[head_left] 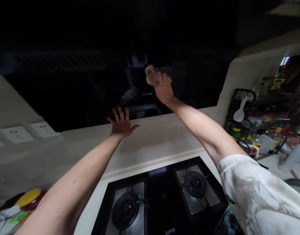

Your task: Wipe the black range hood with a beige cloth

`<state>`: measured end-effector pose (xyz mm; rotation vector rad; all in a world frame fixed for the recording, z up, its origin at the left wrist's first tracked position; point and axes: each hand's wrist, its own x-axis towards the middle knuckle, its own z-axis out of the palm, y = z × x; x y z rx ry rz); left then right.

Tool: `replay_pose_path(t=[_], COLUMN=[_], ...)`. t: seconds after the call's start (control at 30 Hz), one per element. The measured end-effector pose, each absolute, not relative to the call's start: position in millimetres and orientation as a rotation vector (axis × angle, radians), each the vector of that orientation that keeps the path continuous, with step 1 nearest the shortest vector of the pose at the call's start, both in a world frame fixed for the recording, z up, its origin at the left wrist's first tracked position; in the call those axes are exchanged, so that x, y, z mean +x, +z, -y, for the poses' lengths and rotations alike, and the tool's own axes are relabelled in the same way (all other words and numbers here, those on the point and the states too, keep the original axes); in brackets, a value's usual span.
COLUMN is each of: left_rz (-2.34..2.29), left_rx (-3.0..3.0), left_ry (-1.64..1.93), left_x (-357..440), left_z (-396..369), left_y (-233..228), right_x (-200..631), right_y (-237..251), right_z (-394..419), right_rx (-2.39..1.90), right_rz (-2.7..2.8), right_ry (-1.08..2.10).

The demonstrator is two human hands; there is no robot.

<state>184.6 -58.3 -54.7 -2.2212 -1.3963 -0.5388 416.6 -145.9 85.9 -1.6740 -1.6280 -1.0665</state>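
Note:
A light beige cloth (150,74) is pressed against the black glossy front of the range hood (91,94), just above its SUPOR lettering. My right hand (162,87) is closed on that cloth, with the arm stretched up and forward. Lower and to the left, my left hand (121,124) lies with fingers spread at the hood's bottom edge; its fingertips overlap the black panel. Nothing is held in it. Below both arms is a black gas stove (156,212) with two burners.
On the right stands a black rack (240,91) crowded with bottles and jars, a white spoon (240,111) hanging from it. Wall sockets (17,134) are at the left. A jar with a yellow lid (29,196) sits at lower left, by my left forearm.

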Motion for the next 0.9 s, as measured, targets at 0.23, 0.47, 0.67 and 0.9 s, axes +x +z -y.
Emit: replay_pose_path(t=[0.23,0.47,0.67,0.9], left_rz=[1.382,1.372,1.366,1.376], left_rx=[-2.193,-2.186,-2.182,-2.178], left_ry=[-0.571,-0.606,-0.606,-0.586], left_x=[184.0,183.0,181.8,182.3], left_z=[58.9,54.5,56.0,58.4], left_y=[-56.1,-59.9,-58.6,-57.1], right_x=[546.1,627.9,540.0,423.5], right_y=[88.7,118.4,135.4,111.0], right_z=[172.1,219.3,192.5,157.1], right_rx=[-1.753,-1.780,-1.728,-1.561], right_rz=[0.876,0.476,0.715,1.803], right_ry=[-0.839,-0.432,-0.712,-1.059])
